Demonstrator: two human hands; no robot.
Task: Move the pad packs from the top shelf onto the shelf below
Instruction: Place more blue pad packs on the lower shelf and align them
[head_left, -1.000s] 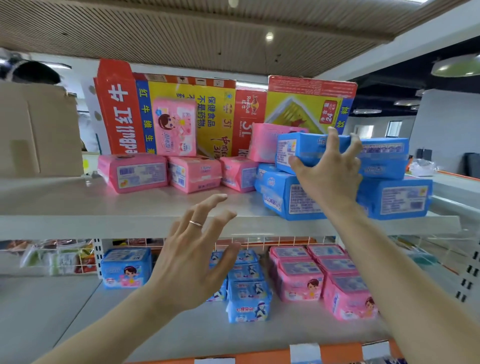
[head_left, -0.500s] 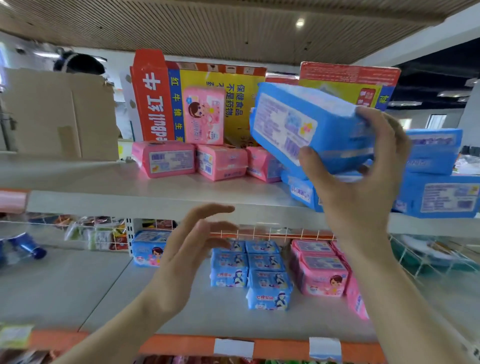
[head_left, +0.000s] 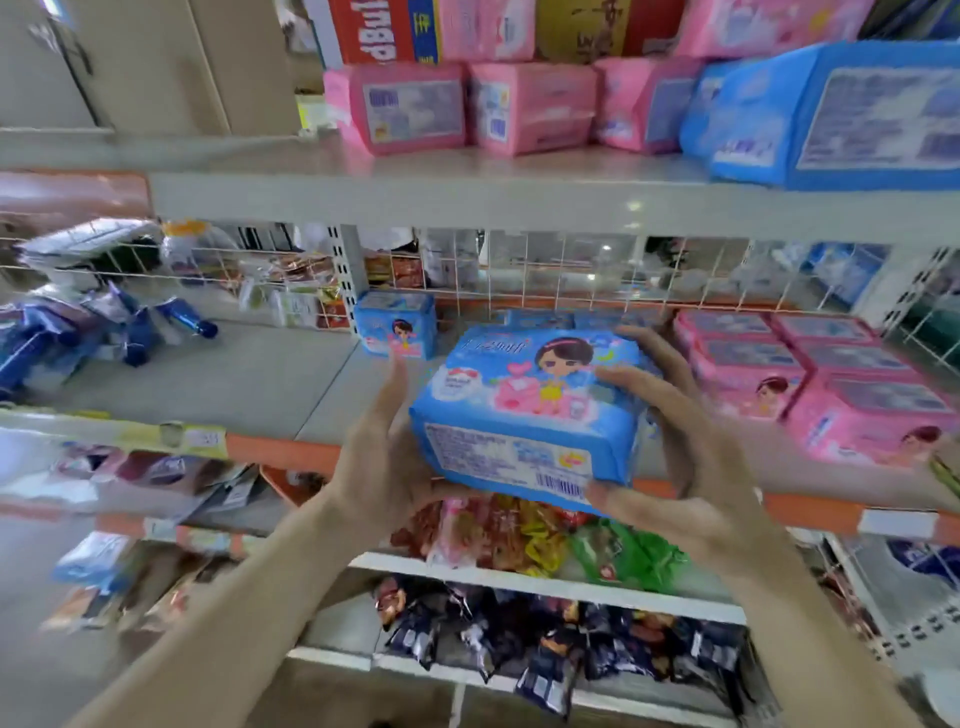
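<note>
Blue cartoon-girl pad pack (head_left: 524, 410); pink packs (head_left: 524, 106) above

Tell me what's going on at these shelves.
A person holds a blue pad pack in front of the lower shelf, right hand gripping its right end, left hand flat against its left end. It is not yet set down. Pink packs and blue packs sit on the top shelf; other packs already lie below.
</note>
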